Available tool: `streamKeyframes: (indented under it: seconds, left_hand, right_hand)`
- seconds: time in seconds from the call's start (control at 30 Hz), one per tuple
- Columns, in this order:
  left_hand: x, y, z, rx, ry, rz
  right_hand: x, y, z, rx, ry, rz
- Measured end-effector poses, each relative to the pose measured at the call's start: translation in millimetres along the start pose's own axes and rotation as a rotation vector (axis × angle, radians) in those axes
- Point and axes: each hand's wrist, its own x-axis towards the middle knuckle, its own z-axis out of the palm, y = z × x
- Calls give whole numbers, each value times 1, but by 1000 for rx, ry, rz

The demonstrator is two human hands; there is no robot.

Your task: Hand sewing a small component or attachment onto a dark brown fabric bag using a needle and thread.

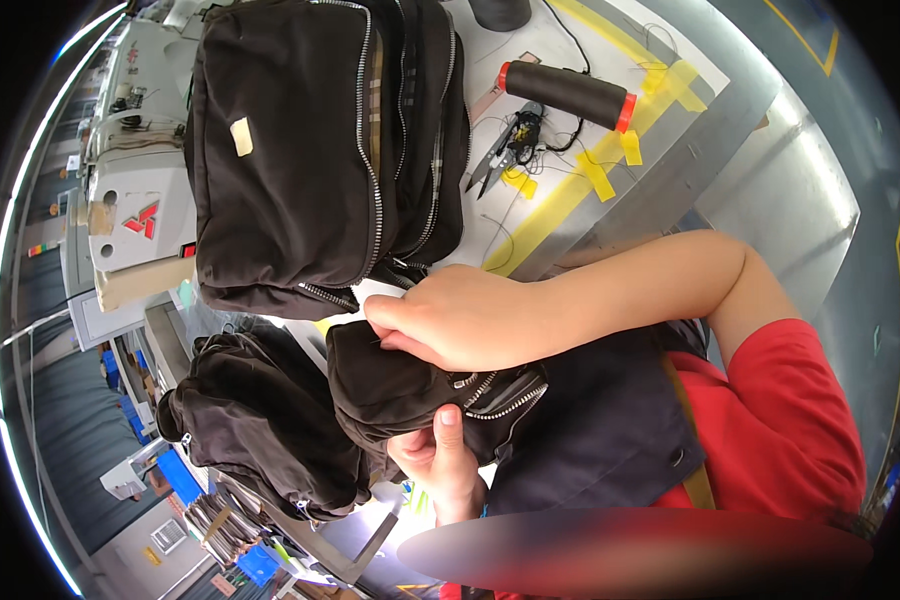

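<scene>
Both my hands are on a small black fabric bag [375, 385] with silver zippers, held in front of my dark apron. My right hand [460, 318] comes from the upper right, its fingers curled and pinching the bag's upper edge. My left hand [438, 462] grips the lower side, thumb raised against the fabric and its other fingers partly hidden behind it. Just beyond my right hand stands a large black backpack [290, 150] with open silver zippers and a cream sticker. Another dark bag [270, 420] lies beside the small one, crumpled.
On the white worktop [510, 215], edged with yellow tape, lie a dark thread spool [568, 95] with red ends, black-handled snips [505, 145] and loose threads. A white sewing machine [135, 190] stands past the backpack. Blue bins [178, 475] and stacked material [220, 525] are at lower left.
</scene>
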Motion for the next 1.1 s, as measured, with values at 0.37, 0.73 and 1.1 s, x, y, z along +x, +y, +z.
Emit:
streamKeyframes:
  seconds: [0.37, 0.73, 1.1]
  left_hand:
    - [-6, -2, -8, -48, 121, -112]
    - [-4, 0, 4, 13, 140, -98]
    - [-6, 5, 5, 154, 58, -25]
  right_hand:
    - [-22, -23, -57, 133, 232, -88]
    - [-56, -23, -45, -51, 65, -123]
    - [-63, -29, -49, -55, 5, -54]
